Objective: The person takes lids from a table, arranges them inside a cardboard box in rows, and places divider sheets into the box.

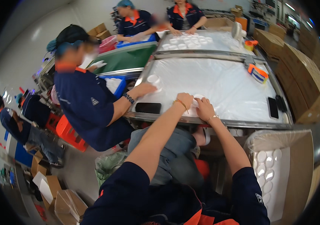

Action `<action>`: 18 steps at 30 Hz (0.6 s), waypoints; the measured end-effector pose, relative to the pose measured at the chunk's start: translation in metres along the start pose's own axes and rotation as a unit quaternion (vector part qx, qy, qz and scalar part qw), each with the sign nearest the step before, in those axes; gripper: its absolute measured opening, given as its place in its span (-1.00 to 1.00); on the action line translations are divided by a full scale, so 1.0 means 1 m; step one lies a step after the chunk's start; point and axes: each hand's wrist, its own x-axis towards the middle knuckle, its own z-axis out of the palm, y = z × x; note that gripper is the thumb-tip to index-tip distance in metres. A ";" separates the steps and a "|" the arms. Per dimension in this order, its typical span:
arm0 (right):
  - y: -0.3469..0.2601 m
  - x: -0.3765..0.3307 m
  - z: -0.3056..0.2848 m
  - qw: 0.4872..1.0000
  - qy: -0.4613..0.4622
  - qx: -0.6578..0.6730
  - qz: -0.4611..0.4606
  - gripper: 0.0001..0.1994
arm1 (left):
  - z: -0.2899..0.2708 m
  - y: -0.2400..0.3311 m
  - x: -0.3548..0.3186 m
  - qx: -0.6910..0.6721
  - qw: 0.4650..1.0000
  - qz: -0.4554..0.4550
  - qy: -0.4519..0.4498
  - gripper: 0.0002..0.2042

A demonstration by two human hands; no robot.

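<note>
At the near edge of the plastic-covered table [220, 77], my left hand [185, 99] and my right hand [205, 109] come close together. Their fingers are bent around a small white piece [198, 96], mostly hidden by the hands, so its exact shape cannot be made out. To the left, a co-worker's hand [145, 89] reaches toward white round pieces [153, 79] on the sheet. A black phone [148, 108] lies between that co-worker's arm and my left forearm.
Right on the table are an orange-and-blue tape dispenser [257, 73] and a dark phone [273, 107]. An open carton [297, 165] with rows of white round pieces stands beside my right arm. Stacked cartons [302, 75] line the right. A green conveyor belt [124, 60] runs at the far left.
</note>
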 end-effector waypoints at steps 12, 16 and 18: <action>0.013 -0.031 -0.042 0.999 0.014 0.019 0.034 -0.48 | 0.008 -0.025 -0.017 -0.122 0.964 0.211 0.106 -0.62; 0.007 -0.028 -0.033 0.999 0.010 0.008 0.035 -0.49 | -0.002 -0.017 -0.024 -0.139 0.970 0.189 0.066 -0.60; 0.009 -0.024 -0.031 1.000 0.004 0.001 0.027 -0.48 | -0.003 -0.009 -0.023 -0.064 0.982 0.161 0.070 -0.60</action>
